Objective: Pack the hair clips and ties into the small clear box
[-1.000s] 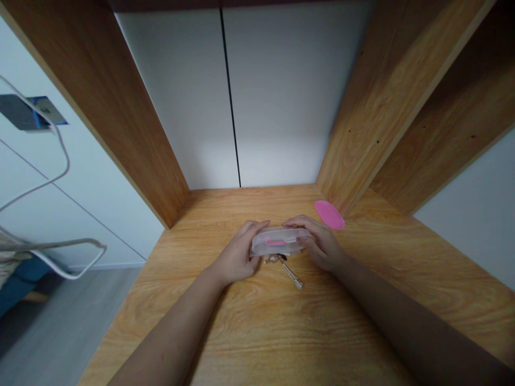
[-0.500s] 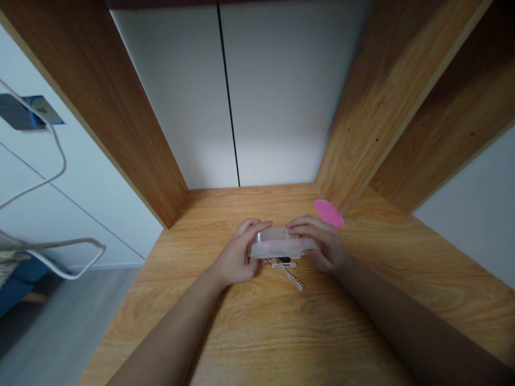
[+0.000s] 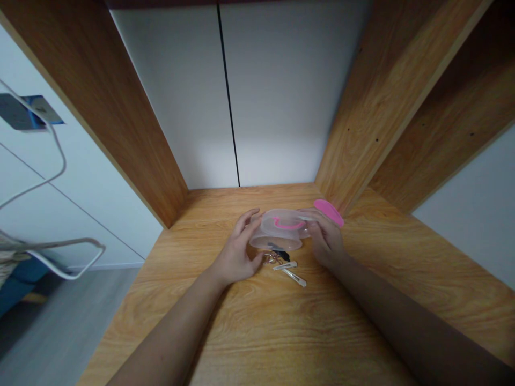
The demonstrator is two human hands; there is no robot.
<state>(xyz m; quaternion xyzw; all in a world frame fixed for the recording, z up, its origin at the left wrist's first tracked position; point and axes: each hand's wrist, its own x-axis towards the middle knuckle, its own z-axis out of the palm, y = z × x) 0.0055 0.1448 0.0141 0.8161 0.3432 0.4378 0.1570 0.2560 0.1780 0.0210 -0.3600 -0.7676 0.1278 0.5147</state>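
Observation:
A clear plastic box (image 3: 273,242) with a pink carry handle (image 3: 292,224) is tilted between my two hands, and its lid looks raised from the base. My right hand (image 3: 325,237) is closed on the box's right edge. On the left side, my left hand (image 3: 238,252) curves around the box, with its thumb low by the table and some fingertips hidden behind the plastic. Just in front of the box lie two metal hair clips (image 3: 294,276), small rings or bands (image 3: 272,258) and a black item (image 3: 284,255) whose kind I cannot make out.
Behind my right hand a pink oval piece (image 3: 330,212) lies by the wooden upright (image 3: 374,134). The wooden tabletop (image 3: 257,332) meets a white back panel (image 3: 277,107). A white cable (image 3: 60,161) hangs at the left, beyond the table edge.
The box has tilted, showing its handle and a gap between lid and base. My right hand has shifted its grip. The small items and hair clips show more, and the clips have moved slightly.

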